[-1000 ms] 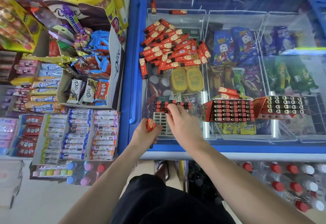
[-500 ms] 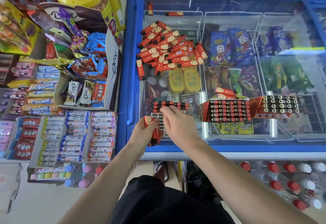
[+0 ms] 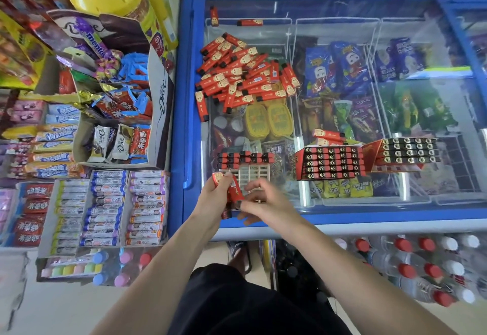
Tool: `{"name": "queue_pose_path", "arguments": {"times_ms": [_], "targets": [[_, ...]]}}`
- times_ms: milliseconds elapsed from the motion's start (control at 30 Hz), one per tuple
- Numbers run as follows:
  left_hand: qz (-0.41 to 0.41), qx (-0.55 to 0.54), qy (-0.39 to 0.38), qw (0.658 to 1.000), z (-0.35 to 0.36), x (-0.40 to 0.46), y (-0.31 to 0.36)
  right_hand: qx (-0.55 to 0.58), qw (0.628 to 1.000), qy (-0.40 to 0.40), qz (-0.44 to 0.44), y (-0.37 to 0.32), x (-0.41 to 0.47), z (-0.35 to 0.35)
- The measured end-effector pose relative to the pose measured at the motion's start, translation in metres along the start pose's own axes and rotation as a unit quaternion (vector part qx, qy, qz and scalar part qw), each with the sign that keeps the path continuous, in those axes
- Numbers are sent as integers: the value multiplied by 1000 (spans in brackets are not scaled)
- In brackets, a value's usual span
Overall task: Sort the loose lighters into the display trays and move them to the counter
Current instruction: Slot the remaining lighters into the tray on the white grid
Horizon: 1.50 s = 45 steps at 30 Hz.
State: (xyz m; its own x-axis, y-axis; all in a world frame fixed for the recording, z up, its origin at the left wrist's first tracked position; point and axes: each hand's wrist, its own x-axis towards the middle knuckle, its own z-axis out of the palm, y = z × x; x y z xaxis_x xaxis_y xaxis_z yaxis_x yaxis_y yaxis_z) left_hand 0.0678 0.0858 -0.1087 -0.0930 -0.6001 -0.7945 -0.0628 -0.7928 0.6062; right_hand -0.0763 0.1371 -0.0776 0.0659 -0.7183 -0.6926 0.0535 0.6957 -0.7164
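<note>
A pile of loose red lighters (image 3: 242, 71) lies on the glass lid of a blue freezer (image 3: 184, 97). Near the front edge stands a white display tray (image 3: 250, 174) with two rows of lighters at its far end. My left hand (image 3: 213, 197) grips a small bunch of red lighters (image 3: 233, 189) just in front of that tray. My right hand (image 3: 266, 203) is beside it, its fingertips pinching the dark end of one of those lighters. Two filled trays, one (image 3: 332, 162) and another (image 3: 405, 150), stand to the right.
Two stray lighters (image 3: 328, 134) lie behind the filled trays, and two more (image 3: 247, 22) at the lid's far edge. Candy and gum boxes (image 3: 105, 203) crowd the shelf to the left. Water bottles (image 3: 421, 263) stand on the floor at the right.
My right hand has drawn back from the tray's lighter rows to the bunch in my left hand. The left hand has stayed in place with its lighters.
</note>
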Motion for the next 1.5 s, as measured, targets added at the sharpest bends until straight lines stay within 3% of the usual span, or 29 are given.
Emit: {"name": "queue_pose_path", "arguments": {"times_ms": [233, 400, 533, 833, 967, 1233, 1500], "targets": [[-14, -3, -22, 1000, 1, 0, 1, -119, 985, 24, -120, 3, 0, -3], [10, 98, -7, 995, -3, 4, -1, -77, 980, 108, -147, -3, 7, -4], [31, 171, -2, 985, -5, 5, -7, -22, 984, 133, -117, -6, 15, -7], [17, 114, -26, 993, -6, 5, -8, 96, 986, 119, -63, -3, 32, 2], [14, 106, -33, 994, -6, 4, -6, 131, 979, 157, -11, -3, 39, 6], [-21, 33, -66, 997, -8, 2, -2, 103, 982, 133, 83, -11, 34, 4], [-24, 28, -56, 998, -2, 3, -4, 6, 997, 79, 1, 5, 13, -10]]}}
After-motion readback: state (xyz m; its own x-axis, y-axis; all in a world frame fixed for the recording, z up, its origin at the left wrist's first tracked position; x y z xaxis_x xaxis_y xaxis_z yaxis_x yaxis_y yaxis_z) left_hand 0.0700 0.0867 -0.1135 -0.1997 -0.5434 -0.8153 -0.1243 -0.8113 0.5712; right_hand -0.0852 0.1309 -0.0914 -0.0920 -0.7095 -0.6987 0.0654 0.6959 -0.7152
